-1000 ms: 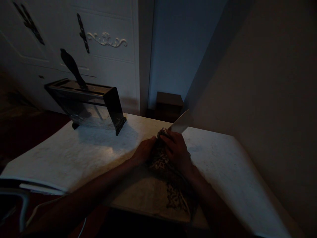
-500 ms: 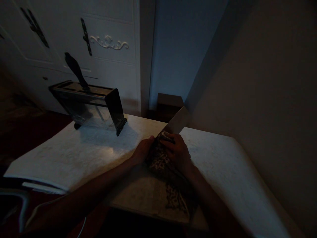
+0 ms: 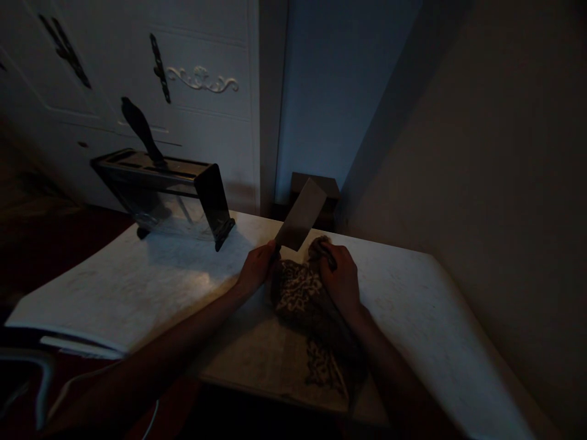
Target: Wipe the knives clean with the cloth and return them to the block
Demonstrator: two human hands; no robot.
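Note:
My left hand [image 3: 257, 266] is closed around the dark handle of a cleaver [image 3: 302, 215]. Its broad rectangular blade points up and away, tilted to the right, above the far edge of the table. A dark cloth [image 3: 298, 290] with a pale curling pattern hangs down from my right hand [image 3: 340, 278], which grips a bunched part of it. That bunched part is just right of the blade's lower corner, with a small gap between them. The lower end of the cloth lies over the near table edge. Most of the cleaver's handle is hidden by my fingers.
A knife block [image 3: 160, 195] with clear sides stands on the left of the pale table [image 3: 394, 287], one black-handled knife [image 3: 141, 129] in its top. Behind are a white cabinet [image 3: 215, 134] and a dark box [image 3: 315, 183]. A wall rises on the right.
The cleaver has turned more upright and shifted left, its flat side now showing. My right hand and the bunched cloth have come away from the blade, slightly to the right.

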